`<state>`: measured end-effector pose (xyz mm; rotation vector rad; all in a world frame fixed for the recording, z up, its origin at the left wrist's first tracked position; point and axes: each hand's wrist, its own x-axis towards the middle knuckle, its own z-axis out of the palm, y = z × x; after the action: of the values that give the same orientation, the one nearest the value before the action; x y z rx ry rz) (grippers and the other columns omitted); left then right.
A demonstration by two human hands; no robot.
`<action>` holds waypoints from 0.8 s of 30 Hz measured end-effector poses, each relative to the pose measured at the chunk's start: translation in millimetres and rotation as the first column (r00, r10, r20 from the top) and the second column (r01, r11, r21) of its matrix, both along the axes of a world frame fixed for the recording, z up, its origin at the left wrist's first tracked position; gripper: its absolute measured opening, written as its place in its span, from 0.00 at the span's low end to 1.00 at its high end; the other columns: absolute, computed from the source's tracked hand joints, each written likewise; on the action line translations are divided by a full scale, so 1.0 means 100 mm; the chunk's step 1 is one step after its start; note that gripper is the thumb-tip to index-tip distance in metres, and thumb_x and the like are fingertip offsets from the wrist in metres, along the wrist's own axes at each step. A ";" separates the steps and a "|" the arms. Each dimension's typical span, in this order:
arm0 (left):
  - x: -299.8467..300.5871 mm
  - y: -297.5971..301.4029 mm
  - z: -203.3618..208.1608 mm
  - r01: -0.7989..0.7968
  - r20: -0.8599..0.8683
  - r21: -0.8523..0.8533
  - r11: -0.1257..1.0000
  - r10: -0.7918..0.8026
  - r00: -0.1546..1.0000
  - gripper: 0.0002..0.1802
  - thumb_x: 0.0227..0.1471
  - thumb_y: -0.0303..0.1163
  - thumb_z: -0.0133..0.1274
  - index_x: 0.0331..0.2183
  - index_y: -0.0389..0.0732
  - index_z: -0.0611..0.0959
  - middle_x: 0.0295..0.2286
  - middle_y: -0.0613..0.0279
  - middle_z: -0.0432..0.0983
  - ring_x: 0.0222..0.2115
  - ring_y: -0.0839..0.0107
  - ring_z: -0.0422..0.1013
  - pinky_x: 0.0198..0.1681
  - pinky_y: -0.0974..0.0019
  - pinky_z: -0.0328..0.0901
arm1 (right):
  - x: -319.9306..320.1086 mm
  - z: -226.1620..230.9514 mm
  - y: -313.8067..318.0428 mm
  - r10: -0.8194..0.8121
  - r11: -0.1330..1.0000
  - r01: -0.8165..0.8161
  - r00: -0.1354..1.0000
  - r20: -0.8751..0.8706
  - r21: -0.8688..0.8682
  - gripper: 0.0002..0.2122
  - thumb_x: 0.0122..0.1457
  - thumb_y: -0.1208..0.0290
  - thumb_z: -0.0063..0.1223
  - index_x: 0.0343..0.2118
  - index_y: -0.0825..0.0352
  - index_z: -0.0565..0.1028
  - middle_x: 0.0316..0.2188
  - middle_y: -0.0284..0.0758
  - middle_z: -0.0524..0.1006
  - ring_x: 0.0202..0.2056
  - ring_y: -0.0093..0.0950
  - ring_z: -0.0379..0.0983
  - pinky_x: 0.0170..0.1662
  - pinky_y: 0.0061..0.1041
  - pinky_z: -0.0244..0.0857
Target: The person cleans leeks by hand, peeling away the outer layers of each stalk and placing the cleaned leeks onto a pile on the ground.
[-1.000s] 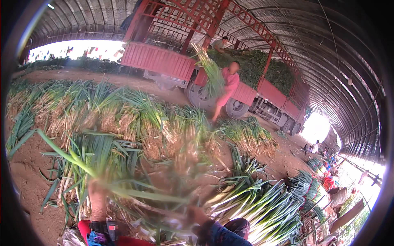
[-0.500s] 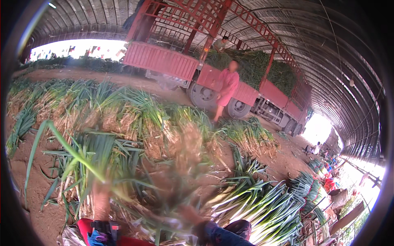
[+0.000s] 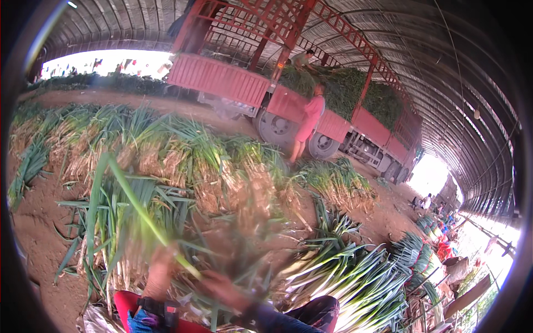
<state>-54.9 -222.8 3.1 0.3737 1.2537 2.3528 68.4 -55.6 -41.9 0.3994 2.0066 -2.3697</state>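
Note:
A single long green onion [image 3: 136,205] slants across the lower left, its leaf folded over at the top. My left hand [image 3: 161,265] is closed around its lower part. At the stalk's bottom end is my right hand [image 3: 225,289], its fingers smeared by motion, so I cannot tell whether they grip it. Just beyond my left hand stands a bunch of untrimmed green onions [image 3: 114,233]. To the right of my knees lies a pile of cleaner green onions [image 3: 338,277] with white stems and dark green leaves.
Rows of bundled onions with dry roots [image 3: 166,158] lie across the dirt ground [image 3: 39,238]. Behind them stands a red truck [image 3: 219,80] loaded with greens. A person in pink [image 3: 312,119] is beside it, another person [image 3: 301,59] up at the load. Tied bundles [image 3: 416,258] are at right.
My left hand has moved right with the green onion, and my right hand has come left to the stalk's lower end. The person in pink has turned toward the truck.

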 end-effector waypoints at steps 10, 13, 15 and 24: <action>0.01 0.03 -0.03 -0.016 -0.021 0.011 1.000 0.016 1.000 0.13 0.54 0.39 0.54 0.39 0.42 0.78 0.29 0.71 0.72 0.28 0.77 0.69 0.29 0.69 0.69 | 0.02 0.19 0.07 0.090 0.971 -0.064 0.991 -0.100 0.231 0.16 0.57 0.69 0.51 0.48 0.67 0.69 0.28 0.27 0.69 0.27 0.15 0.65 0.30 0.15 0.59; -0.01 0.01 -0.05 0.012 0.010 -0.011 1.000 -0.011 1.000 0.14 0.53 0.39 0.55 0.39 0.41 0.78 0.29 0.70 0.73 0.29 0.77 0.70 0.30 0.69 0.68 | 0.02 0.36 0.06 0.162 0.951 -0.134 0.983 -0.081 0.280 0.15 0.56 0.69 0.52 0.45 0.67 0.70 0.31 0.28 0.69 0.31 0.16 0.66 0.35 0.18 0.61; -0.03 0.03 -0.06 0.024 0.011 -0.013 1.000 -0.023 1.000 0.15 0.53 0.39 0.55 0.39 0.41 0.78 0.29 0.70 0.73 0.29 0.77 0.70 0.30 0.69 0.68 | 0.01 0.40 0.09 0.222 0.916 -0.169 0.969 -0.110 0.363 0.15 0.55 0.66 0.53 0.43 0.67 0.70 0.31 0.27 0.70 0.33 0.17 0.66 0.39 0.19 0.61; 0.06 0.06 0.01 0.041 0.019 0.074 0.996 -0.042 0.999 0.15 0.52 0.37 0.56 0.39 0.40 0.77 0.29 0.70 0.73 0.28 0.76 0.69 0.30 0.70 0.67 | 0.08 0.55 0.08 0.314 0.941 -0.309 0.949 -0.017 0.134 0.16 0.54 0.62 0.53 0.41 0.67 0.70 0.33 0.28 0.69 0.35 0.17 0.65 0.41 0.19 0.59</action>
<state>-48.5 -217.0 4.3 0.3946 1.1411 2.3664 76.1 -47.6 13.0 0.0302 2.0661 -2.0798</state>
